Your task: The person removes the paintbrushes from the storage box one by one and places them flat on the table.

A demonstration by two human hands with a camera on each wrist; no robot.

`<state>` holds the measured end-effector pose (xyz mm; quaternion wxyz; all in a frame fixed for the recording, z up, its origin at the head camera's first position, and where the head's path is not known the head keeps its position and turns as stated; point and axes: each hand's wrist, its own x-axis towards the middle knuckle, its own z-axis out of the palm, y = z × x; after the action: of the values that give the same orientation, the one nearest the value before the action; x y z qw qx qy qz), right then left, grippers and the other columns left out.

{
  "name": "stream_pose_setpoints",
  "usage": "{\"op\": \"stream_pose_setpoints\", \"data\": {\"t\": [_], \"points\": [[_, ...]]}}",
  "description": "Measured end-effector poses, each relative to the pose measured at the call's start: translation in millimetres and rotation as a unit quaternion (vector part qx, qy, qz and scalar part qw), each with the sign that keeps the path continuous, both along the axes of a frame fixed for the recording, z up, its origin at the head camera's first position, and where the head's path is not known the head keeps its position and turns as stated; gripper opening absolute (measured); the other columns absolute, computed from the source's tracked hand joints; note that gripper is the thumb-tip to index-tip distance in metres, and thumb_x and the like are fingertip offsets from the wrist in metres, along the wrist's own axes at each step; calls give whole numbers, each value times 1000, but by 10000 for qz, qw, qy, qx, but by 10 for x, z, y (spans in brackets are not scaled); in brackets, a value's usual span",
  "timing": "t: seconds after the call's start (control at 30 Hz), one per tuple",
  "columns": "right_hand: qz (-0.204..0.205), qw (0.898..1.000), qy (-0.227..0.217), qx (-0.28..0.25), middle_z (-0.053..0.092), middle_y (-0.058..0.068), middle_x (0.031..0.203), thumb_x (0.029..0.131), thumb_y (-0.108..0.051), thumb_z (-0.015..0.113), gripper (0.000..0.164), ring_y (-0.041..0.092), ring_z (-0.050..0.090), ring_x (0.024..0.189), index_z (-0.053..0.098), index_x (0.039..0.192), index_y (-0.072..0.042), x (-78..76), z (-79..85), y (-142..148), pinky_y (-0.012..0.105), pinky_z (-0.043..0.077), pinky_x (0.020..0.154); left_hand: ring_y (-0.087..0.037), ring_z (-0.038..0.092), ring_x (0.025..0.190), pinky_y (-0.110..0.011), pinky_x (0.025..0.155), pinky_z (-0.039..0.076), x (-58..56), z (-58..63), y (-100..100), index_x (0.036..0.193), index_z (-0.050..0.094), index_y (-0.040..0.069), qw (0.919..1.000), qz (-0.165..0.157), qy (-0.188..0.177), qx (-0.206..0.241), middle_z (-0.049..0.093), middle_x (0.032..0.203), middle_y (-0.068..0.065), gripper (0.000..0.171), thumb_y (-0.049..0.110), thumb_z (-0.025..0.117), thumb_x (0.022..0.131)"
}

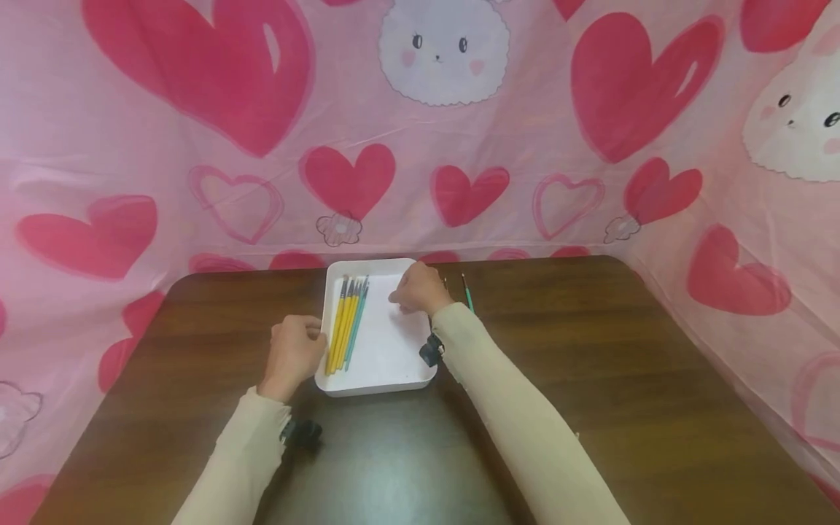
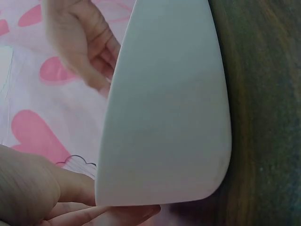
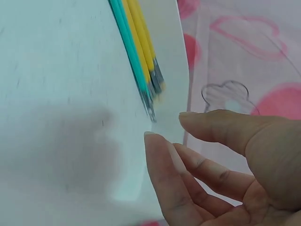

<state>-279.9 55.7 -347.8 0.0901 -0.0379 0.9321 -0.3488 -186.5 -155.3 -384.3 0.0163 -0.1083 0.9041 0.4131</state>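
A white tray (image 1: 387, 364) stands on the table with several yellow paintbrushes (image 1: 338, 332) lying along its left side. Beside them are teal-handled slim tools (image 1: 356, 328) with thin metal tips, clearer in the right wrist view (image 3: 129, 52). My left hand (image 1: 295, 354) grips the tray's left side, thumb at the rim and fingers along the outside of the wall (image 2: 160, 117). Over the tray's far right part is my right hand (image 1: 421, 289), its thumb and fingertips apart with nothing between them. Its fingertips appear near the brush tips in the right wrist view.
Right of the tray, another teal-handled tool (image 1: 467, 293) lies on the brown wooden table (image 1: 558, 364), with a second thin tip beside it partly hidden by the right sleeve. A pink heart-print cloth (image 1: 354, 175) hangs behind and on both sides.
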Motion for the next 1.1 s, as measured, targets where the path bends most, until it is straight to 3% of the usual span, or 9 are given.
{"op": "stream_pose_setpoints", "data": {"t": [0.13, 0.33, 0.57, 0.77, 1.1], "points": [[-23, 9997, -190, 140, 74, 9, 81, 89, -21, 78, 20, 21, 68, 77, 72, 90, -2, -26, -48, -190, 38, 58, 82, -39, 68, 113, -52, 94, 59, -2, -7, -11, 135, 62, -1, 10000, -14, 0, -24, 66, 131, -23, 41, 14, 66, 97], [4, 9982, -237, 554, 72, 7, 84, 88, -24, 80, 28, 18, 66, 71, 69, 101, -1, -70, -132, -425, 27, 54, 66, -39, 68, 112, -53, 95, 59, -3, -18, -17, 135, 61, -2, 10000, -44, 6, -84, 66, 131, -24, 41, 13, 66, 97], [28, 9991, -383, 156, 70, 10, 96, 88, -15, 78, 38, 20, 65, 75, 64, 119, 1, -58, -180, -610, 26, 54, 61, -39, 69, 112, -53, 93, 59, -11, -18, -39, 133, 62, -3, 9999, -140, 80, -39, 67, 130, -25, 40, 12, 66, 96], [22, 9982, -578, 140, 67, 13, 101, 89, -13, 76, 50, 21, 64, 77, 56, 132, 0, -23, -224, -695, 26, 52, 57, -39, 70, 111, -52, 90, 60, -20, -38, -35, 132, 62, -2, 9998, -184, 11, -10, 68, 128, -24, 40, 13, 67, 96], [-34, 9984, -170, 543, 67, 11, 94, 92, -11, 68, 34, 20, 63, 74, 61, 123, -1, 13, -239, -795, 25, 51, 57, -39, 71, 108, -52, 90, 60, -35, -33, -46, 130, 63, -2, 9997, -183, 82, -121, 69, 126, -24, 38, 13, 67, 96]]}}
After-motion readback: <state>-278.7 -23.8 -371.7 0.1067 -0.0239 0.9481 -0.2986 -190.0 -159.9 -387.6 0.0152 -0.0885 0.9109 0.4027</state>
